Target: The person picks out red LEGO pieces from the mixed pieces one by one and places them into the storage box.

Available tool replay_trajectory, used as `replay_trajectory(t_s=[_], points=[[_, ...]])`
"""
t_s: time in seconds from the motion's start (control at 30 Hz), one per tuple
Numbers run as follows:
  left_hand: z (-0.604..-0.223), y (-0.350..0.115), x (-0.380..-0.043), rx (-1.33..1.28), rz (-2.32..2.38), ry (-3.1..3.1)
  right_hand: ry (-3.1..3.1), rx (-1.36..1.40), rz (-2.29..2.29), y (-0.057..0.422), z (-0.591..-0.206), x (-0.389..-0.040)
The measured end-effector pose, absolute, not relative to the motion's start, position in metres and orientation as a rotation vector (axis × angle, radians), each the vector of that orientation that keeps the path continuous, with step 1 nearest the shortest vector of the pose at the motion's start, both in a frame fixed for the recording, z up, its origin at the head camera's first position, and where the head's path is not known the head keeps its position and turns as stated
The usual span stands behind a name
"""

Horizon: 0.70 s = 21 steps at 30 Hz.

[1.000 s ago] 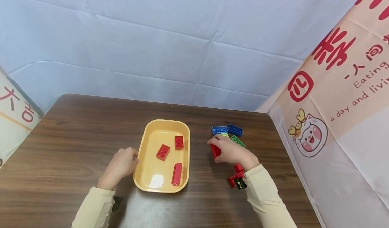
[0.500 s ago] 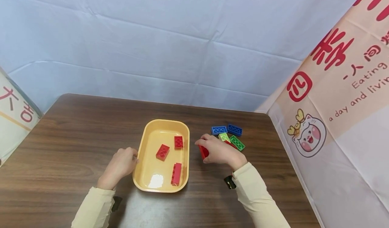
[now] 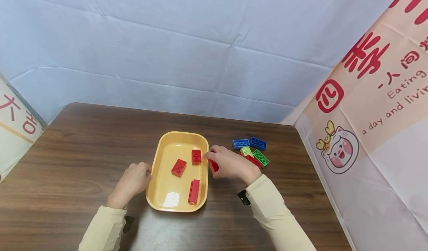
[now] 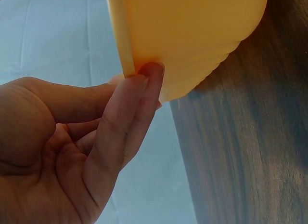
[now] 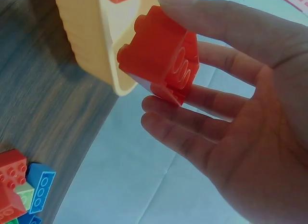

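My left hand (image 3: 133, 178) pinches the left rim of a yellow tray (image 3: 164, 186); in the left wrist view the thumb and fingers (image 4: 144, 96) close on the tray's edge. Three red toy bricks (image 3: 179, 167) lie apart inside the tray. In my right hand (image 3: 230, 163) is another red toy brick (image 5: 159, 46), gripped between thumb and fingers, its hollow underside turned toward the palm. That hand is right at the tray's right rim, overlapping it slightly in the head view.
Right of the tray lies a loose group of bricks: two blue bricks (image 3: 241, 143), a lime brick (image 3: 246, 151), a green brick (image 3: 260, 158) and red bricks (image 3: 253, 161), partly behind my right hand. A pale cloth (image 3: 160, 57) hangs behind the brown table (image 3: 83, 143).
My right hand has moved left with the red brick, from beside the loose bricks to the tray's right rim, uncovering more of the group. The left hand and tray stay put.
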State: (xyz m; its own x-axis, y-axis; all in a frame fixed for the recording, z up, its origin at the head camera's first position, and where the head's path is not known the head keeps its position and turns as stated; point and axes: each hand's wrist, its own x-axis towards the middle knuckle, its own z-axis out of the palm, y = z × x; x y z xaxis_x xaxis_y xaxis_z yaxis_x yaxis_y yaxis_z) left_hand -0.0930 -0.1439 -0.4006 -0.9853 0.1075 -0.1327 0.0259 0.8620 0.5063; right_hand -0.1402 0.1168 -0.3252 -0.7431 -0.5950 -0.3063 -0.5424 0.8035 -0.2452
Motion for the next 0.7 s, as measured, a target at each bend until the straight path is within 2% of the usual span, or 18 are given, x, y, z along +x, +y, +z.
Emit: replay_trajectory(t_s=[0.7], points=[[-0.403,-0.145,-0.093,0.134,0.8,2.904,2.549,-0.917,-0.215,0.095,-0.335,-0.136]])
